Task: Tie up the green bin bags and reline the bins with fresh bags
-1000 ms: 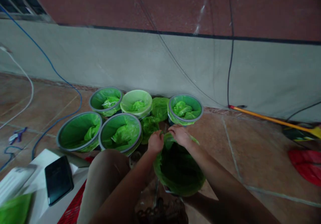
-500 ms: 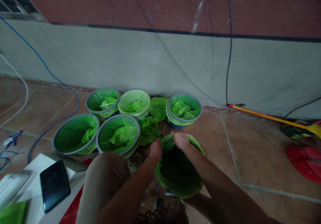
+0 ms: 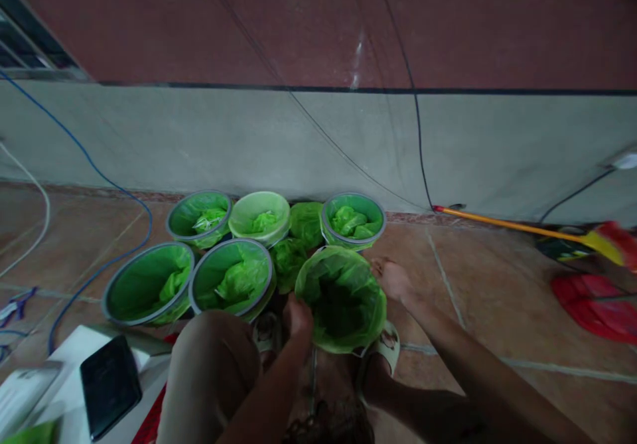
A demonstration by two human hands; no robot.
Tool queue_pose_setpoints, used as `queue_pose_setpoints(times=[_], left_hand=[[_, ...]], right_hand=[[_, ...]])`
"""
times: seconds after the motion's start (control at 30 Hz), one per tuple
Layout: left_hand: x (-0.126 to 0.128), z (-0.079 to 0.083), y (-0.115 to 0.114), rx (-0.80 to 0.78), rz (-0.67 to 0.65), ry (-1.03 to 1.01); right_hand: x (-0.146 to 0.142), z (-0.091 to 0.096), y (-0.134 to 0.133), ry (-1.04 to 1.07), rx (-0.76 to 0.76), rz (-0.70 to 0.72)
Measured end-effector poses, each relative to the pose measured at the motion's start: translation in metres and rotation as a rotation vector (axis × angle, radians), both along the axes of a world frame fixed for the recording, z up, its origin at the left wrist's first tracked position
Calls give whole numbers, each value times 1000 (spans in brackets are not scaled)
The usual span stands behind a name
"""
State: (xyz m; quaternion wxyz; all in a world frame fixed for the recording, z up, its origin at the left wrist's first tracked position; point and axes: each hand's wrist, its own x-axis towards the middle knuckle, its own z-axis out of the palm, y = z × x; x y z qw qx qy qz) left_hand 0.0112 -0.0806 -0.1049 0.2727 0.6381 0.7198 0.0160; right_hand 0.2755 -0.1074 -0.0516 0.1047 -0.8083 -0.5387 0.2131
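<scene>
A bin with a green bin liner (image 3: 343,338) folded out over its rim stands between my feet, its inside dark and hollow. At its left side my left hand (image 3: 298,316) is closed on the liner's edge; the fingertips are partly hidden. On the right side my right hand (image 3: 391,278) has its fingers curled at the liner's outer edge. Just beyond, loose green bags (image 3: 288,263) lie between the bins. A grey-rimmed lined bin (image 3: 353,239) with a bunched bag inside stands behind by the wall.
Several more lined bins stand at left, including a front bin (image 3: 271,278) and a pale green bin (image 3: 239,222). A phone (image 3: 110,385) lies on a white box (image 3: 64,344). A blue cable (image 3: 84,265) crosses the floor. A yellow-handled broom (image 3: 507,222) and red dustpan (image 3: 592,311) lie right.
My hands have parted from the bin's far rim to its left and right sides. The bin now sits farther forward, its liner opened wider, and the view has shifted slightly.
</scene>
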Motion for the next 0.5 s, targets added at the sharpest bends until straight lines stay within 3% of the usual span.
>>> queue_pose_setpoints(times=[0.17,0.3,0.37,0.5], left_hand=[[0,3,-11,40,119,-89],[-14,24,-6,183,187,-106],[-11,38,8,304,90,-129],[23,54,57,345,-306,-118]], right_hand=[[-10,-14,21,36,26,-73],[-4,-25,38,99,42,-160],[0,-30,46,123,57,-175],[2,-38,58,140,69,-125]])
